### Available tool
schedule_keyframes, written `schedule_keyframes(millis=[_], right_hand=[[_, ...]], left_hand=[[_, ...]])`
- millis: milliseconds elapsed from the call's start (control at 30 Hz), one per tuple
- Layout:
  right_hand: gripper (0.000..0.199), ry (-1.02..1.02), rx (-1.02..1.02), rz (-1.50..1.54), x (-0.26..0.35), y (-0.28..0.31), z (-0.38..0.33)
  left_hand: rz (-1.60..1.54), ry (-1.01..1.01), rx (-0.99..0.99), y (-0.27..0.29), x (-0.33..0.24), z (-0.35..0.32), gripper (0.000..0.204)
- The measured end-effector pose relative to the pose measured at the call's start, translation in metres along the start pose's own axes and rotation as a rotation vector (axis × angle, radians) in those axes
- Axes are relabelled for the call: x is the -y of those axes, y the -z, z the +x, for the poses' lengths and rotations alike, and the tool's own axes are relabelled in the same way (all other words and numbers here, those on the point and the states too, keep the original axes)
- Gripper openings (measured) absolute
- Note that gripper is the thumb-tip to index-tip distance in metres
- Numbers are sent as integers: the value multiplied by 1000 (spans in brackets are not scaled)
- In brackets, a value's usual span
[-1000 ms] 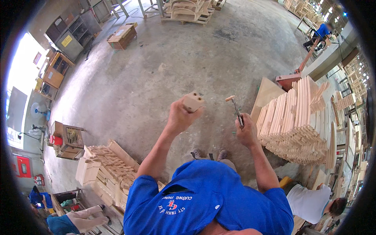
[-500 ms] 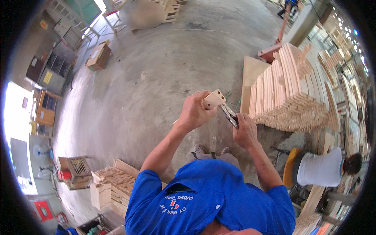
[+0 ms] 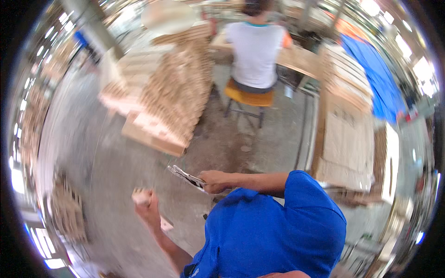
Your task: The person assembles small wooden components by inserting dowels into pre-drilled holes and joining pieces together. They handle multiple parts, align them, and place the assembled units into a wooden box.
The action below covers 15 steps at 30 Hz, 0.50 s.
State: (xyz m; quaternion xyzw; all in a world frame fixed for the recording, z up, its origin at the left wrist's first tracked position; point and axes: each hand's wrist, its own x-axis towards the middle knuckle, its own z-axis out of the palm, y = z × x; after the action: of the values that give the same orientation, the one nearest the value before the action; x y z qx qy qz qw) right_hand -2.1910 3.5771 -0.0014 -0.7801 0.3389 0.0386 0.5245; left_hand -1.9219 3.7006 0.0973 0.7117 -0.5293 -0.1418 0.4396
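Note:
My left hand (image 3: 148,209) is closed around a pale wooden piece (image 3: 166,224); one end sticks out above the fist, the other below the wrist. In the earlier frame, round holes show in its end. My right hand (image 3: 215,181) grips a pair of pliers (image 3: 186,176) with metal jaws and dark handles, pointing left and away from me. A gap separates the pliers from the wooden piece. Motion blur hides the finer detail of both.
Stacked wooden slats (image 3: 174,88) stand ahead. Beyond them a person in a white shirt (image 3: 256,55) sits on a yellow stool (image 3: 249,96) at a wooden workbench (image 3: 299,62). Cardboard-covered stacks (image 3: 345,139) are on the right, near a blue tarp (image 3: 378,76). Slatted wood (image 3: 68,208) lies left.
My view has swung right, bringing the seated person and stacks ahead. My hands have moved apart; the pliers, earlier right by the wooden piece's end, are now away from it. Both grips stay closed.

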Motion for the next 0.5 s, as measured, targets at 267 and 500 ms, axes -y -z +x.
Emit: schedule_keyframes(millis=[267, 500], right_hand=[[35, -243, -979, 920, -158, 90, -231], [27, -299, -1842, 1181, -340, 172, -422]], left_hand=[[-402, 422, 29, -103, -4, 7, 23], [-494, 449, 89, -160, -53, 48, 28]])
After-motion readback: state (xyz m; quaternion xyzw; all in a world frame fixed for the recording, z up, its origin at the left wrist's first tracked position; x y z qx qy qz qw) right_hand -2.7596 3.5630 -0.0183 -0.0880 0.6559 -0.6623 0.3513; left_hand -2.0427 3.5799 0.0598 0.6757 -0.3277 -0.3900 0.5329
